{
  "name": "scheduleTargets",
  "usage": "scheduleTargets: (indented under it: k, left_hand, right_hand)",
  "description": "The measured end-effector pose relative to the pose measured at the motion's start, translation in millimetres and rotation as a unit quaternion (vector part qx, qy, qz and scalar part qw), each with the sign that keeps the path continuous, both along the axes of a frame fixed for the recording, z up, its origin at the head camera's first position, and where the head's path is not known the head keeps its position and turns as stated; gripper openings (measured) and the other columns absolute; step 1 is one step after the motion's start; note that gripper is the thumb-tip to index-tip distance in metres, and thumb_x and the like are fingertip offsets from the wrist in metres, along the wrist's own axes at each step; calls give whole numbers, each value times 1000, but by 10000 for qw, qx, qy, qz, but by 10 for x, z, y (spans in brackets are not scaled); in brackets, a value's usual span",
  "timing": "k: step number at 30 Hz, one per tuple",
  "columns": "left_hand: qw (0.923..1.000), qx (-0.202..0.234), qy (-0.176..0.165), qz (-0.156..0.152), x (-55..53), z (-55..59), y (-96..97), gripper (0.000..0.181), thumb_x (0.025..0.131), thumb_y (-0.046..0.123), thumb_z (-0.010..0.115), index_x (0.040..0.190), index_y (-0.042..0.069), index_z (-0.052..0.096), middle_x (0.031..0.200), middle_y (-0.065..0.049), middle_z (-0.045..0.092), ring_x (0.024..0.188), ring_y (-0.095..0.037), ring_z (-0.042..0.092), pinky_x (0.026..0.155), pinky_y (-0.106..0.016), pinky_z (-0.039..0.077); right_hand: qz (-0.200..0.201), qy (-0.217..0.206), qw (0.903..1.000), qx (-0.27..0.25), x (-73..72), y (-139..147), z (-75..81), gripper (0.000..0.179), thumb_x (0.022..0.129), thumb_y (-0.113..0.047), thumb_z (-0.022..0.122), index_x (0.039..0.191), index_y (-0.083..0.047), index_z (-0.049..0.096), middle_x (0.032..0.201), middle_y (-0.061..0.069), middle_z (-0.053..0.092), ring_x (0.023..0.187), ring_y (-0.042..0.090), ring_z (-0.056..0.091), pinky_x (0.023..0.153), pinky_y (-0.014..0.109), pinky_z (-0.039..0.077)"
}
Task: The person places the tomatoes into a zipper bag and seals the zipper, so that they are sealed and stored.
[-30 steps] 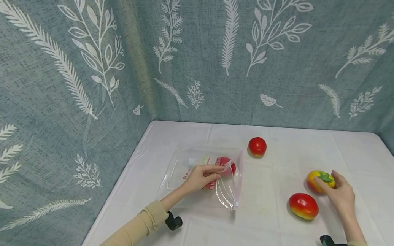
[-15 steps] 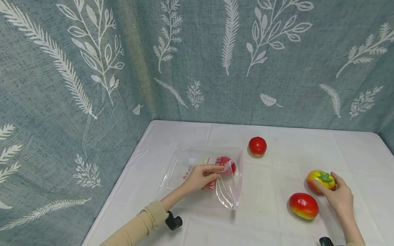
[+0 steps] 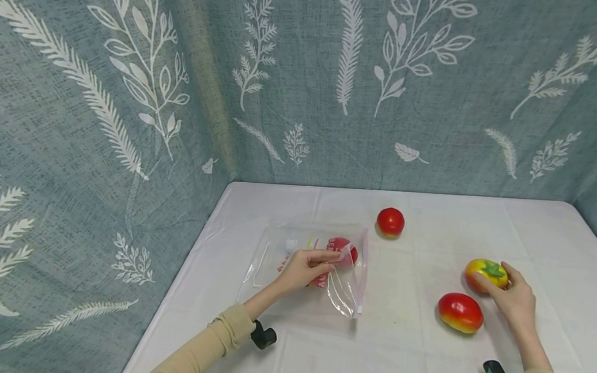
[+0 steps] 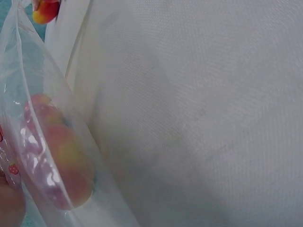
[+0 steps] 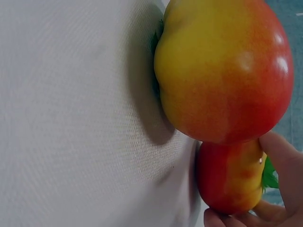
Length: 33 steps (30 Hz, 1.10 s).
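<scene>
Clock positions are taken from the wearer's place, 12 pointing across the surface toward the hanging cloth.

Item 1, right grip. Holding: thumb on the near side, fingers round the far side of the leafy red-and-yellow fruit, which lies at 10 o'clock from the palm. Its broader line runs roughly 9 to 3, green crown upward. Whether its weight is off the surface I cannot tell.

Item 2, left grip. Narrow: it pinches film of the clear zip bag close to the 3 o'clock edge. A red round item shows through the plastic.

Item 3, governing relation. In my judgement any next move turns on the line from the leafy fruit to the pinched bag edge: 9 o'clock, well apart. The right grip is at the fruit, the left at the bag.

Item 4, neighbours. The oval red fruit rests at 7 o'clock from the leafy fruit, long axis about 10 to 4; a low sweep might graze it, I judge. A round red tomato rests at 1 o'clock from the bag edge, touched by neither grip.
</scene>
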<state>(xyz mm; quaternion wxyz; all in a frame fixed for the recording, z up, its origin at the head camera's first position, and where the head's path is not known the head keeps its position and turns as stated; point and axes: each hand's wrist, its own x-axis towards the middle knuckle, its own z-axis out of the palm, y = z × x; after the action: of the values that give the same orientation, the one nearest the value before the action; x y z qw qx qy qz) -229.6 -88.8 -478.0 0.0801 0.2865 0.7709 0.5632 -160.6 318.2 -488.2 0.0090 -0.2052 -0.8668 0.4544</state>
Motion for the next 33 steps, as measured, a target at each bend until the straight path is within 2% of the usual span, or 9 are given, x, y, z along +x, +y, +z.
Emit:
scheduleTargets:
  k: [7, 14, 17, 24, 33]
  left_hand:
    - [10000, 35, 11, -35, 1, 2, 0, 33, 87, 2, 64, 119, -9, 61, 119, -25, 63, 103, -37, 65, 83, -22, 55]
    - [10000, 53, -24, -32, -3, 7, 7, 33, 87, 2, 64, 118, -8, 62, 119, -24, 64, 103, -36, 66, 83, -22, 55]
    - [10000, 33, 13, -19, -9, -3, 6, 33, 87, 2, 64, 119, -8, 62, 119, -24, 63, 103, -36, 66, 83, -23, 55]
    - [9999, -117, -12, 87, -1, 2, 3, 33, 87, 5, 65, 119, -4, 63, 120, -21, 64, 103, -30, 67, 82, -22, 55]
    - [9997, -106, -175, 90, 6, 10, 8, 33, 87, 5, 65, 120, -3, 63, 118, -20, 65, 105, -32, 65, 82, -19, 54]
  right_hand:
    - [-93, 202, 9997, -85, -26, 28, -51, 84, 94, -45, 52, 150, 2, 11, 150, 35, 18, 130, 51, 27, 102, 63, 35]
    - [-242, 487, 9984, 142, -224, 284, -468, 93, 87, -61, 52, 152, -8, 13, 154, 27, 19, 132, 49, 29, 99, 63, 37]
    - [-306, 610, 9976, 133, -285, 349, -575, 94, 85, -63, 52, 153, -11, 13, 155, 25, 19, 133, 49, 28, 99, 64, 37]
    - [-574, 683, 9959, 167, -344, 371, -606, 94, 84, -65, 52, 153, -16, 13, 156, 19, 21, 133, 44, 31, 100, 62, 38]
    - [-865, 819, 9928, 77, -394, 409, -633, 92, 82, -65, 56, 153, -23, 14, 158, 9, 21, 133, 39, 34, 104, 58, 37]
